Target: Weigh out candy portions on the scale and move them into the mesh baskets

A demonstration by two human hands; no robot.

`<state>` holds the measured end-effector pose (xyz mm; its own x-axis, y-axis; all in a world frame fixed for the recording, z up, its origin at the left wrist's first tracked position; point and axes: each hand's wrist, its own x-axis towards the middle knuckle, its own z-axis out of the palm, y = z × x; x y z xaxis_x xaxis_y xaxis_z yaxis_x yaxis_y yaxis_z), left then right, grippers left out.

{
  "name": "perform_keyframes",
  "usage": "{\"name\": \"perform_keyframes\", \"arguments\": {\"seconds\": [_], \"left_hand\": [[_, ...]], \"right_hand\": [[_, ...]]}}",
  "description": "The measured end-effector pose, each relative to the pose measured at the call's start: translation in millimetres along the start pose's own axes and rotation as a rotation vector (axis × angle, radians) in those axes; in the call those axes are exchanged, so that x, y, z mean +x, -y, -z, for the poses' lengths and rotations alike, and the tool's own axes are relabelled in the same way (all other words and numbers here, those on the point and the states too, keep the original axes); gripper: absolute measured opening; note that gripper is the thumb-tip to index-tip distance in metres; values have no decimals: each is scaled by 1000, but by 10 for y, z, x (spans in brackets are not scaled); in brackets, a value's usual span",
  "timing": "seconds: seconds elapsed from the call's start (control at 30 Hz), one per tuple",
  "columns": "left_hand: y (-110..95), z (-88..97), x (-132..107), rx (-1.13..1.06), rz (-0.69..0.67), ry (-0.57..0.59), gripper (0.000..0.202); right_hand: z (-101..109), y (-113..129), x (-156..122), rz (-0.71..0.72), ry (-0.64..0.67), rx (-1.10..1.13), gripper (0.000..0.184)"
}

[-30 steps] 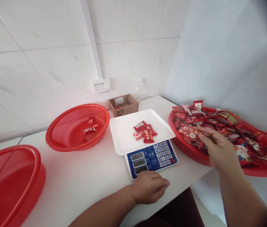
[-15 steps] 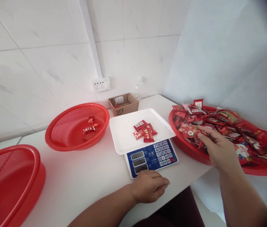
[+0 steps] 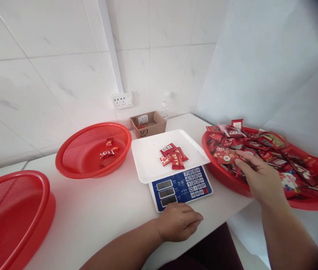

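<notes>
My right hand (image 3: 262,178) pinches a red snack packet with a flower print (image 3: 225,155) between thumb and fingers, over the near left rim of a heaped red basket (image 3: 240,189). Many red wrapped snack packets (image 3: 262,144) fill that basket. Loosely curled, my left hand (image 3: 178,222) rests on the table at the front edge of the digital scale (image 3: 188,183), with nothing visible in it. Several small red packets (image 3: 174,155) lie together on the scale's white tray (image 3: 144,153). The scale's displays (image 3: 166,193) are lit too faintly to read surely.
A red mesh basket (image 3: 74,152) behind on the left holds a few small packets (image 3: 108,152). Another red basket (image 3: 15,221) stands at the near left. A cardboard box (image 3: 150,129) and a clear plastic bottle (image 3: 165,108) stand by the tiled wall, below a socket (image 3: 122,100).
The view has shifted very slightly. My right hand still grips the flower-print packet over the basket, and my left hand stays beside the scale.
</notes>
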<state>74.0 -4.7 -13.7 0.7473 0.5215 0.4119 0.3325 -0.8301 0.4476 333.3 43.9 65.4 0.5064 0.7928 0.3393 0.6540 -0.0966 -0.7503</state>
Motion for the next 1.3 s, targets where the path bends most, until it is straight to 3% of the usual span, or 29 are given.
{"name": "perform_keyframes", "arguments": {"seconds": [0.1,0.17,0.43,0.53,0.63,0.73,0.83,1.03,1.17,1.3], "left_hand": [[1,-9,-4,6,6,28,25],[-3,-8,-3,6,6,48,24],[-31,21,13,40,-4,60,24],[-26,9,8,55,-5,60,24],[-14,-5,0,63,-9,65,24],[-3,-17,-6,56,-9,65,24],[1,-25,-5,48,-3,68,24],[-12,-2,7,44,-14,74,24],[-22,18,15,34,-23,90,26],[-25,17,18,30,3,103,26]], "right_hand": [[-23,200,-34,-11,2,-2,48],[-89,394,-61,66,55,10,47],[-750,1092,-174,364,471,112,39],[-928,1251,-234,442,570,20,38],[-972,1300,-261,499,603,-150,38],[-848,1219,-235,499,526,-140,38],[-561,1039,-183,402,364,-61,38],[44,387,-60,153,117,-245,45],[167,-71,11,51,157,-423,52],[126,-199,37,62,256,-423,54]]}}
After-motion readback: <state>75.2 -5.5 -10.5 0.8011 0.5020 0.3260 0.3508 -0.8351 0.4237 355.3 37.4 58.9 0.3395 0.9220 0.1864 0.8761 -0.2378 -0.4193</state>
